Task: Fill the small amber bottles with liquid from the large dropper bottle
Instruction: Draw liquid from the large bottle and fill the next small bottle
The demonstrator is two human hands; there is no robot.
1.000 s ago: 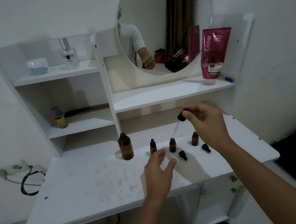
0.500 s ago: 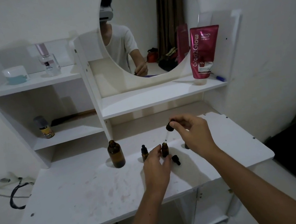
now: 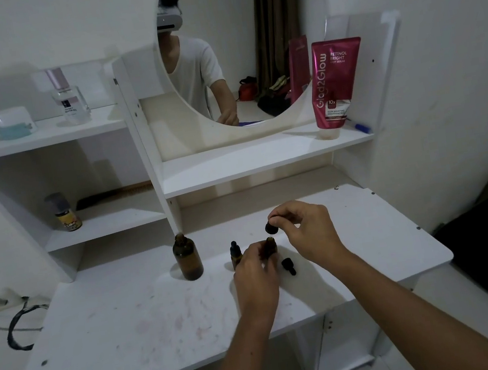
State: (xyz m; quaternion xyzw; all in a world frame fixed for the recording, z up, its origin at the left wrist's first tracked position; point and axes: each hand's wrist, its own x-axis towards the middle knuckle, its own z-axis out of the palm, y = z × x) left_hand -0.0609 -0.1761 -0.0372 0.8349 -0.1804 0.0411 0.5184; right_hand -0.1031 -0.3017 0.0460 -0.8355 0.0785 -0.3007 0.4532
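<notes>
The right hand (image 3: 305, 232) hangs over the middle of the white tabletop (image 3: 131, 328), thumb and fingertips pinching the black bulb of a dropper (image 3: 271, 227) just above the mouth of an open small amber bottle (image 3: 271, 246); the glass tube under the bulb is too hard to make out. The left hand (image 3: 254, 273) comes in from the near edge and curls its fingers round that bottle's lower part, steadying it upright on the tabletop. Just left of it, partly behind the left fingers, stands a second small bottle (image 3: 235, 254) with its black cap on. Further left, toward the shelf unit, the large amber bottle (image 3: 187, 257) stands upright and uncapped, apart from both hands. A loose black cap (image 3: 288, 266) lies on its side on the tabletop, between the two wrists and near the held bottle. Along the back, the shelf under the round mirror (image 3: 246, 41) carries a pink tube (image 3: 333, 82) stood on its cap at the right end. The upper left shelf holds a pale jar (image 3: 12, 122) and a clear perfume bottle (image 3: 69, 98); the lower left shelf holds a little yellow-labelled bottle (image 3: 65, 213). A dark cable (image 3: 17, 326) loops off the tabletop's left edge.
</notes>
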